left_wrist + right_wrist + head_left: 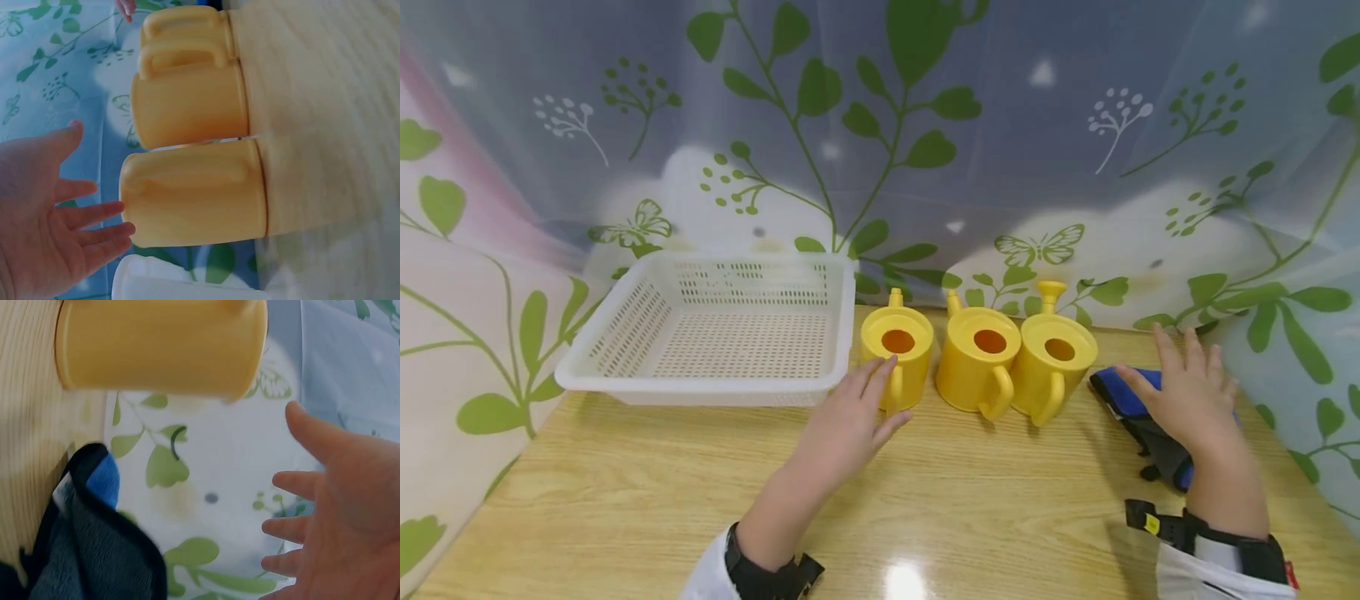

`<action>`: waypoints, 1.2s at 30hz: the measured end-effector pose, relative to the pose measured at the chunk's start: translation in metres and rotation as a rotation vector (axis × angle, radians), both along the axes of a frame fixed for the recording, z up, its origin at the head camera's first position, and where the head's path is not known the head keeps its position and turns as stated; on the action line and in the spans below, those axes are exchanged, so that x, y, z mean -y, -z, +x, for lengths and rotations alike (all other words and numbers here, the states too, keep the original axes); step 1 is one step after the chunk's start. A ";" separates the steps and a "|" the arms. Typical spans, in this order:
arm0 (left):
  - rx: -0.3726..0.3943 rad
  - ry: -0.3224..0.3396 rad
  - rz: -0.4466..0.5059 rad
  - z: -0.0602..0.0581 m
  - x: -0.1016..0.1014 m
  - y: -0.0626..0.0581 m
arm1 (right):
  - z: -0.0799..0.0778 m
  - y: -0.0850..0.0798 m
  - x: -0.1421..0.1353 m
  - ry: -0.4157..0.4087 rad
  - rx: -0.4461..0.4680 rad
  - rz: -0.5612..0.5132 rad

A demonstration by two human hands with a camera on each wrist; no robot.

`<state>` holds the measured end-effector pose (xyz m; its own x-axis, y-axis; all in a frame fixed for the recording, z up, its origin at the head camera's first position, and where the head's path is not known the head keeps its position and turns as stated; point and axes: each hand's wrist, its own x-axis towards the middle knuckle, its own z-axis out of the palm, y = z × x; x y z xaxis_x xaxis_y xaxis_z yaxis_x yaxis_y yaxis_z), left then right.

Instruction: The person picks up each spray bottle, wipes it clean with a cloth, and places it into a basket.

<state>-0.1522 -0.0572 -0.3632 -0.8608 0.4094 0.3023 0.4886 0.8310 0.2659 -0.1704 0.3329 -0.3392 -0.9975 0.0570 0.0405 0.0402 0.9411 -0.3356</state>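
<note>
The left hand point(853, 421) grasps nothing: its fingers reach out relaxed at the leftmost yellow watering can point(917, 358). From the head they cover part of its handle; the left wrist view puts the fingertips at its top rim, though whether they touch I cannot tell. The right hand point(1198, 404) is likewise released, fingers spread; from the head it overlaps a folded blue-and-black cloth point(1157, 437), while the right wrist view shows it apart from the cloth and reveals dark plush, black edging and a white tag point(64, 489).

The middle watering can point(961, 375) and rightmost watering can point(1026, 379) stand upright close together, right of the first. Only the head view shows their round openings and spouts, the rightmost one ending in a flared head. A white perforated basket point(700, 385) sits left of the cans on the wood-grain table point(1000, 500), before a leaf-patterned curtain point(1030, 125).
</note>
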 end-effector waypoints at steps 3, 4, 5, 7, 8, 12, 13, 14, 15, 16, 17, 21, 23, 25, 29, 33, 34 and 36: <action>0.004 -0.013 0.036 0.001 -0.003 0.003 | 0.000 0.007 -0.011 0.034 0.013 -0.010; -0.003 -0.018 0.055 0.002 -0.004 0.003 | 0.000 0.009 -0.015 0.045 0.019 -0.013; -0.005 -0.028 0.068 0.003 -0.005 0.003 | 0.000 0.012 -0.019 0.056 0.023 -0.018; 0.008 -0.055 0.093 0.004 -0.005 0.003 | 0.000 0.016 -0.026 0.076 0.037 -0.027; 0.029 -0.074 0.105 0.005 -0.006 0.004 | 0.000 0.018 -0.029 0.086 0.043 -0.032; 0.148 -0.122 0.136 0.003 -0.008 0.010 | -0.001 0.027 -0.040 0.109 0.065 -0.054; 0.182 -0.124 0.153 0.003 -0.009 0.012 | -0.001 0.031 -0.042 0.112 0.070 -0.059; 0.215 -0.125 0.170 0.002 -0.010 0.014 | -0.002 0.034 -0.044 0.117 0.077 -0.065; 0.240 -0.121 0.186 0.001 -0.011 0.016 | -0.003 0.037 -0.047 0.118 0.082 -0.070; 0.267 -0.116 0.204 0.000 -0.011 0.018 | -0.004 0.041 -0.049 0.122 0.086 -0.075; 0.291 -0.111 0.223 0.000 -0.012 0.019 | -0.005 0.044 -0.051 0.124 0.088 -0.072; 0.355 -0.118 0.252 -0.002 -0.011 0.020 | -0.010 0.055 -0.054 0.113 0.108 -0.080; 0.385 -0.116 0.278 -0.004 -0.010 0.019 | -0.012 0.058 -0.054 0.110 0.119 -0.086; 0.422 -0.095 0.323 -0.007 -0.008 0.019 | -0.012 0.060 -0.055 0.110 0.124 -0.091; 0.519 -0.018 0.437 -0.013 -0.005 0.020 | -0.010 0.061 -0.057 0.108 0.165 -0.079; 0.587 0.017 0.494 -0.015 -0.003 0.022 | -0.009 0.062 -0.058 0.084 0.235 -0.066; 0.588 0.026 0.497 -0.015 -0.003 0.023 | -0.009 0.063 -0.059 0.077 0.243 -0.064; 0.578 0.041 0.491 -0.015 -0.003 0.024 | -0.008 0.063 -0.060 0.061 0.252 -0.054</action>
